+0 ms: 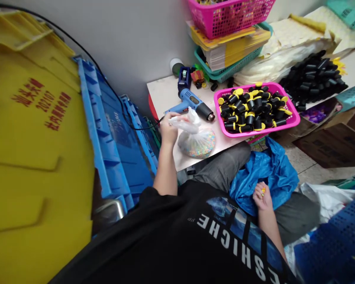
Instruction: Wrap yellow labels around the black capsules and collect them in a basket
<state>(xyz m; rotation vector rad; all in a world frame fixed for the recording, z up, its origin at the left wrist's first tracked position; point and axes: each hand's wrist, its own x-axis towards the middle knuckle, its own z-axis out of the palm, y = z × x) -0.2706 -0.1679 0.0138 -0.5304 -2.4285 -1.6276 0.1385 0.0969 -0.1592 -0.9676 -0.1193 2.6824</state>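
A clear plastic bag (199, 142) of small multicoloured beads rests on the front corner of the white table. My left hand (169, 128) is closed on the bag's gathered top. Over my right thigh, my right hand (262, 196) is turned palm up with its fingers curled round a few small yellow and orange beads (263, 191). A crumpled blue plastic sheet (260, 165) lies on my lap beneath that hand. Just behind the bag lies a blue heat gun (192, 103), its nozzle pointing right.
A pink basket (296, 118) of black and yellow tubes stands right of the bag. Behind it, paper stacks (217, 57) sit in a green basket under another pink basket (207, 23). Black parts (313, 77) are heaped farther right. Yellow (41, 157) and blue crates (115, 130) stand at left.
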